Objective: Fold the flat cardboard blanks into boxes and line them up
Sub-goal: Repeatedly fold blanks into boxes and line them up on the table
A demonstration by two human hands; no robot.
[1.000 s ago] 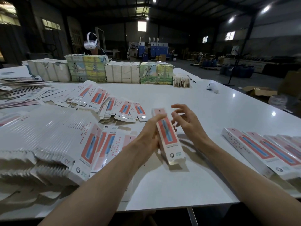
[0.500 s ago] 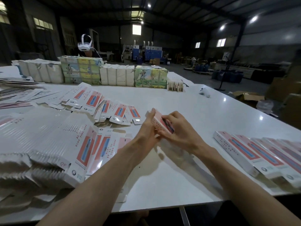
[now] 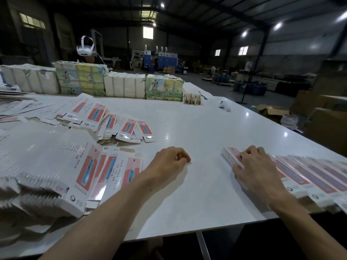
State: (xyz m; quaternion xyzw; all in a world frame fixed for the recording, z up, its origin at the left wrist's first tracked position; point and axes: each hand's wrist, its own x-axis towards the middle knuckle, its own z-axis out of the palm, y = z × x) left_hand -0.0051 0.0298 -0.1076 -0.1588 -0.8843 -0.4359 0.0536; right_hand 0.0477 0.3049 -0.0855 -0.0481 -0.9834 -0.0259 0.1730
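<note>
- The box [image 3: 230, 158] is made of thin card. I think it is very light and empty inside, so it would squash if you squeezed it hard.
- The card looks shiny and smooth, so it may slide easily on the bench [image 3: 197, 117].
- I think the best place to hold it is across the long sides, near the middle, with a soft grip. The end flaps are likely the weak parts, so I would keep fingers off them.
- The box lies flat at the left end of the row of boxes [image 3: 311, 178], just beside the first one. I cannot tell if they touch, because the hand covers that spot.
- The right hand [image 3: 258, 171] lies over the box. Its fingers bend a little over the top, and its thumb sits on the side away from the row of boxes. It holds the box down.
- The left hand [image 3: 170, 162] rests on the bench, well to the left of the row of boxes. Its fingers are curled in, and I see nothing in it.
- The flat blanks [image 3: 88, 171] sit in a big pile far to the left of the row of boxes, past the left hand. I think they are thin and bendy, and the top one could be picked off by a long edge.
- The pile is big, so many boxes are not yet folded.
</note>
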